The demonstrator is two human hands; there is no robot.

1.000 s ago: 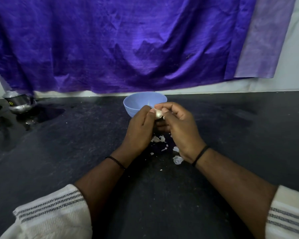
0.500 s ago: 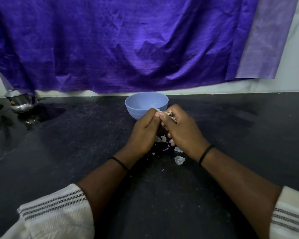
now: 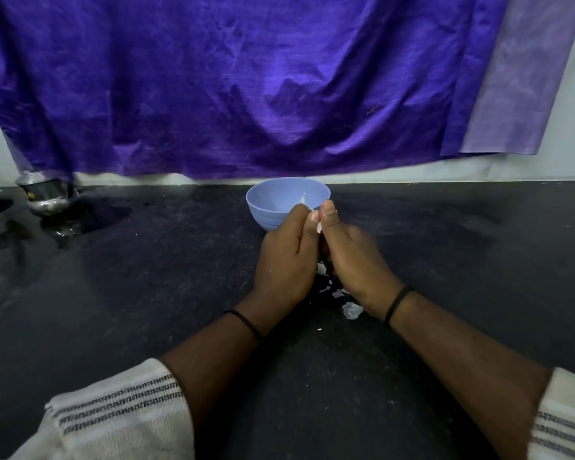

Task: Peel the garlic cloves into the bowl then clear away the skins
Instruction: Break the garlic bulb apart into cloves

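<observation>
Pinching together in front of the blue bowl (image 3: pixel 287 202), my left hand (image 3: pixel 284 257) and right hand (image 3: pixel 352 260) are now pressing their thumbs side by side on the garlic clove (image 3: pixel 319 228), of which I am seeing only a small pale sliver low between the thumbs. A second ago the clove was sitting plainly exposed and rounded at the fingertips; since then the hands have been closing over it and lifting a little toward the bowl's near rim, so I am judging that the peel is being worked off this clove rather than that it is finished. Both grips are narrow, each hand curling round the clove, and a thin whitish strip of skin (image 3: pixel 303 200) is sticking up from the pinch and showing against the bowl's inside. As for the bowl, I am seeing only part of its interior wall, and I cannot tell whether any peeled cloves are lying in it. Loose garlic skins (image 3: pixel 337 293) are lying on the dark table (image 3: pixel 146 277) just under and behind the hands, so the clearing step is not yet done. A steel pot (image 3: pixel 45 197) is standing at the far left of the table, well apart, its contents hidden from me.
</observation>
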